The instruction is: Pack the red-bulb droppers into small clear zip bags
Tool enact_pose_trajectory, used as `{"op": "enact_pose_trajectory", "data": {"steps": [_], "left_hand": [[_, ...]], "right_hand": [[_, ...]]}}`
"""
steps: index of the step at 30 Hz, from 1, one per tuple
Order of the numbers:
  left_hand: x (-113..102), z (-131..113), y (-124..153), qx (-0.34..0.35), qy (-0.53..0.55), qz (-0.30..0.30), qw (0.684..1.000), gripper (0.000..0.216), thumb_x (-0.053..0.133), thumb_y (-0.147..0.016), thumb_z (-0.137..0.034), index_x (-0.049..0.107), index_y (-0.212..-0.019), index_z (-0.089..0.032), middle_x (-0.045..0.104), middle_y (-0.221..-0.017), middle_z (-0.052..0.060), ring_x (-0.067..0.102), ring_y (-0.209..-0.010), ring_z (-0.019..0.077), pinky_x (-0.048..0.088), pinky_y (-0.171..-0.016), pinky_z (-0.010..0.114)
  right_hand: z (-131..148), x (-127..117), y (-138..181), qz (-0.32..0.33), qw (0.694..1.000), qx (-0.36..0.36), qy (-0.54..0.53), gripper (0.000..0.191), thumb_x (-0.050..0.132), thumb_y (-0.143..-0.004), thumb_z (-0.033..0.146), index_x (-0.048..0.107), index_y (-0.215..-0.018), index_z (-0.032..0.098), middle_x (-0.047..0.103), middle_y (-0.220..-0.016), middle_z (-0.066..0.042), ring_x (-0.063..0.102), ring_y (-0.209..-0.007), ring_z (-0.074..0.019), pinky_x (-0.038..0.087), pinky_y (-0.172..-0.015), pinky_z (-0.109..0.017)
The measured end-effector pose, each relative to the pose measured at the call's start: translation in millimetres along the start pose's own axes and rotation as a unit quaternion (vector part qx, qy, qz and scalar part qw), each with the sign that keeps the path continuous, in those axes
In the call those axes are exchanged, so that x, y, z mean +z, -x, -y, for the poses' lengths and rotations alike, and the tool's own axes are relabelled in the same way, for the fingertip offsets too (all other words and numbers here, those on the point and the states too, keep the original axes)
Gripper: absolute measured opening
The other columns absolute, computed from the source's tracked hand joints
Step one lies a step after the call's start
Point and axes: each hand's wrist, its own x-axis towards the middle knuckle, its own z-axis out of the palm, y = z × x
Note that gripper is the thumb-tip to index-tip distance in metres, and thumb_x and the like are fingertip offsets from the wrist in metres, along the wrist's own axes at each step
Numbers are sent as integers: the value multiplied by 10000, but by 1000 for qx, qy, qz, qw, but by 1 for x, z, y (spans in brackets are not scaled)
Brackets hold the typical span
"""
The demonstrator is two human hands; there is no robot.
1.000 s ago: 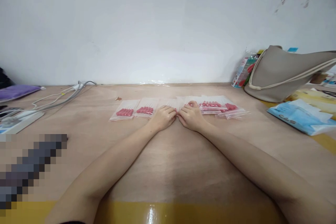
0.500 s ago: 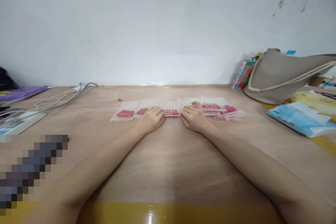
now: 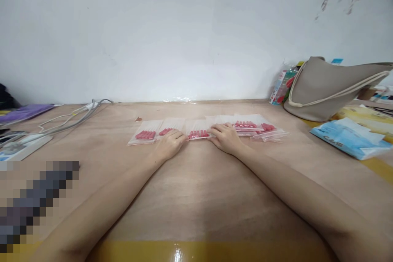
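Several small clear zip bags with red pieces inside lie in a row on the wooden table (image 3: 199,180). My left hand (image 3: 169,144) rests with fingers curled on the near edge of the second bag (image 3: 167,130), its fingertips at the left end of the middle bag (image 3: 199,133). Fingers of my right hand (image 3: 223,136) lie stretched flat over that bag's right end. Leftmost is a bag (image 3: 145,134) that nothing touches. A small overlapping pile of bags (image 3: 260,128) lies just right of my right hand.
A beige tote bag (image 3: 328,86) lies at the back right, with colourful packets (image 3: 283,84) behind it and a blue pack (image 3: 346,138) in front. Cables (image 3: 70,116) and a white device (image 3: 18,147) are at the left. A yellow strip (image 3: 184,251) edges the table's front.
My hands, which met over the middle bag, have drawn apart: the left slid leftward, the right stayed near its place. The middle bag's red contents now show between them.
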Motion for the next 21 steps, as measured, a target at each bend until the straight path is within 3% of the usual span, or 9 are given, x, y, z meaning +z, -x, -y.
{"op": "enact_pose_trajectory", "data": {"steps": [3,7,10,14,19,21], "left_hand": [[-8,0,-1,-15,10,1,1000,244,480,-880,-367,600,-968,-174,640,-864,55,576,-844,194,427,-790,323],[-14,5,4,-117,-10,-2,993,475,479,-840,-474,496,-1185,-149,566,-1151,132,478,-1119,282,310,-982,463],[-12,12,12,-172,-27,27,984,435,436,-859,-459,523,-1151,-148,550,-1185,151,414,-1198,321,249,-1009,541],[-9,15,14,-185,8,63,981,398,423,-861,-478,578,-1057,-168,612,-1090,122,422,-1194,343,223,-993,612],[-6,0,-2,-170,40,67,982,393,444,-854,-472,589,-1047,-162,614,-1080,116,455,-1160,323,247,-1005,569],[-2,-10,-13,-169,67,67,981,374,455,-852,-457,590,-1041,-164,604,-1080,116,496,-1103,301,316,-976,527]], "right_hand": [[4,8,-8,32,999,-31,-22,173,422,-835,108,583,-819,167,635,-916,-60,523,-717,-147,307,-658,-277],[7,14,-26,35,998,-54,-24,241,352,-822,10,554,-843,139,615,-1038,-105,539,-771,-155,353,-720,-268],[-4,10,-31,19,999,-23,-18,235,356,-822,8,545,-884,133,606,-1075,-124,548,-850,-173,359,-776,-278],[-30,-11,-12,25,998,66,7,247,398,-779,12,530,-945,139,605,-1083,-122,544,-842,-194,355,-739,-296],[-50,-46,23,99,990,90,49,88,464,-788,153,552,-787,162,644,-812,-75,543,-753,-193,305,-734,-324],[-48,-53,27,91,990,88,59,110,521,-767,255,569,-797,160,645,-831,-77,540,-801,-209,279,-777,-350]]}}
